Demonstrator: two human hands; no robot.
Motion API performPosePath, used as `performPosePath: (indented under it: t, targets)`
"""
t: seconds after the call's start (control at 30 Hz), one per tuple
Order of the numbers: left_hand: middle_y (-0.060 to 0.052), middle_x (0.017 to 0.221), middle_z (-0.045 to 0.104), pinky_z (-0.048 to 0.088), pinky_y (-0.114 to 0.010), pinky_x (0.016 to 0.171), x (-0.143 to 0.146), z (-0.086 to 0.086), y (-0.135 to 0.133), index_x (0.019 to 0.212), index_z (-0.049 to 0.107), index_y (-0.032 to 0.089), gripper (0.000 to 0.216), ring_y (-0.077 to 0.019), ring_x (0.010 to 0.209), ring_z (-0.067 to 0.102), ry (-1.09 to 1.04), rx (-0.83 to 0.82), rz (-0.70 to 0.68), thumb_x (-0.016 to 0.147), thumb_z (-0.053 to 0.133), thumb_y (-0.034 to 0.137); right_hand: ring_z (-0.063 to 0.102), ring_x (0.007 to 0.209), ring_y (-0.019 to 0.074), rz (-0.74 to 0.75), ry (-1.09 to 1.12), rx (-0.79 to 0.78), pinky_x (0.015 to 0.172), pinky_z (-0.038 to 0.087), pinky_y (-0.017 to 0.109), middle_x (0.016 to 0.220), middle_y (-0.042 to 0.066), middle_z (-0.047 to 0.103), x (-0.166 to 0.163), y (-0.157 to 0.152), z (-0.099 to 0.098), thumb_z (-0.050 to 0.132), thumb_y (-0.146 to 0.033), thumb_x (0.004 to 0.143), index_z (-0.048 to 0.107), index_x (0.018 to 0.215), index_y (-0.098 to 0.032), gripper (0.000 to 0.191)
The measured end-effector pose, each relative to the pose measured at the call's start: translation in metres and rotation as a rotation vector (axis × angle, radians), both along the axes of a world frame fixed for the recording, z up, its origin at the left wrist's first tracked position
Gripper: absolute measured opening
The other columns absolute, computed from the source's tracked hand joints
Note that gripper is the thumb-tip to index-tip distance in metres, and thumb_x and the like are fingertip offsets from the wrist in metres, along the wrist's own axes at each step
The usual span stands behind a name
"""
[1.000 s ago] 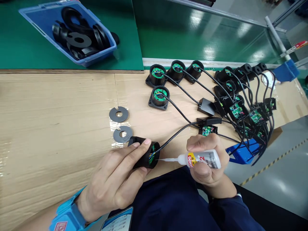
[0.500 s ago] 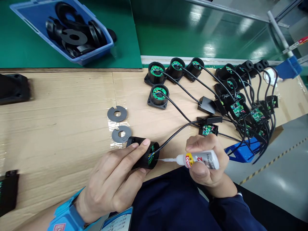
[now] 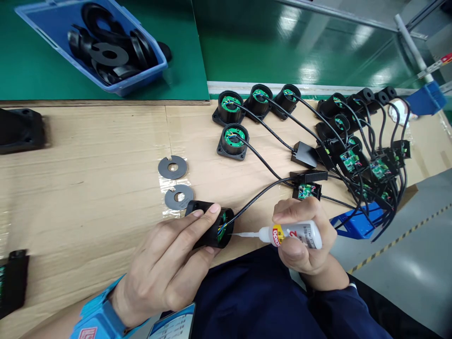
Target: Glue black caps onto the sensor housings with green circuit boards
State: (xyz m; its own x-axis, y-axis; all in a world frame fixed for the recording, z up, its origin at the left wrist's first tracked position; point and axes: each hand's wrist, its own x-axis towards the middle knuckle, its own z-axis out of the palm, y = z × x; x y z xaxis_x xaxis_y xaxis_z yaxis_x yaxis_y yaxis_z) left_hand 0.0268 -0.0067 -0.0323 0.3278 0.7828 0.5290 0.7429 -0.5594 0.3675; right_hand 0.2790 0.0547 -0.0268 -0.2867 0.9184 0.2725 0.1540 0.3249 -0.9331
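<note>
My left hand (image 3: 169,268) grips a black round housing (image 3: 212,226) tipped on its side, its open end with coloured wires and a green board facing right. My right hand (image 3: 305,238) is closed on a small white glue bottle (image 3: 296,234) with a red and yellow label. The bottle's thin nozzle points left and its tip reaches the rim of the housing. A black cable (image 3: 261,195) runs from the housing to a small open box with a green board (image 3: 306,190).
Two grey notched discs (image 3: 173,167) lie on the cardboard-covered table just beyond my left hand. Several black housings with green boards (image 3: 233,140) and tangled cables lie at the back right. A blue bin (image 3: 155,66) holding black rings stands at the back left. Black parts (image 3: 21,129) sit at the left edge.
The view has shifted slightly; both hands, the housing and the bottle keep the same pose, with the nozzle still at the housing's opening.
</note>
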Motion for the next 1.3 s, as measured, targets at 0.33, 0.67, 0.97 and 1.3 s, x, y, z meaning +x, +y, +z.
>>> performPosePath:
  t: [0.33,0.67,0.97,1.3]
  targets:
    - [-0.007,0.151,0.064,0.069,-0.043,0.077,0.004,0.001,-0.002,0.085,0.057,0.024,0.023,-0.0265,0.111,0.074,0.032,0.072,0.011,0.091,0.071,0.006,0.057,0.05,0.0167,0.057,0.045,0.188,0.046,0.048,0.036,0.076,0.002,0.068,-0.004,0.003,0.008,0.06,-0.046,0.106,0.068,0.117,-0.029,0.022]
    - [-0.002,0.149,0.067,0.072,-0.043,0.081,0.005,0.002,-0.003,0.09,0.058,0.027,0.024,-0.0244,0.113,0.075,-0.003,0.027,0.048,0.092,0.071,0.007,0.059,0.052,0.0179,0.02,0.064,0.196,0.046,0.046,0.035,0.074,0.001,0.067,-0.006,0.005,0.006,0.071,-0.047,0.099,0.07,0.113,-0.03,0.023]
    - [-0.004,0.147,0.067,0.071,-0.042,0.088,0.007,-0.003,-0.005,0.09,0.06,0.026,0.024,-0.0241,0.117,0.073,-0.137,-0.038,0.044,0.091,0.076,0.008,0.055,0.047,0.0146,0.013,-0.041,0.413,0.037,0.045,0.029,0.071,0.0,0.062,-0.012,0.016,0.021,0.065,-0.043,0.104,0.068,0.113,-0.023,0.022]
    - [-0.006,0.14,0.072,0.066,-0.039,0.084,0.007,0.004,-0.001,0.096,0.053,0.027,0.034,-0.0216,0.11,0.071,-0.236,-0.084,0.015,0.088,0.079,0.006,0.05,0.039,0.0113,-0.021,-0.033,0.579,0.031,0.039,0.028,0.063,-0.004,0.053,-0.018,0.019,0.021,0.064,-0.037,0.104,0.066,0.104,-0.016,0.021]
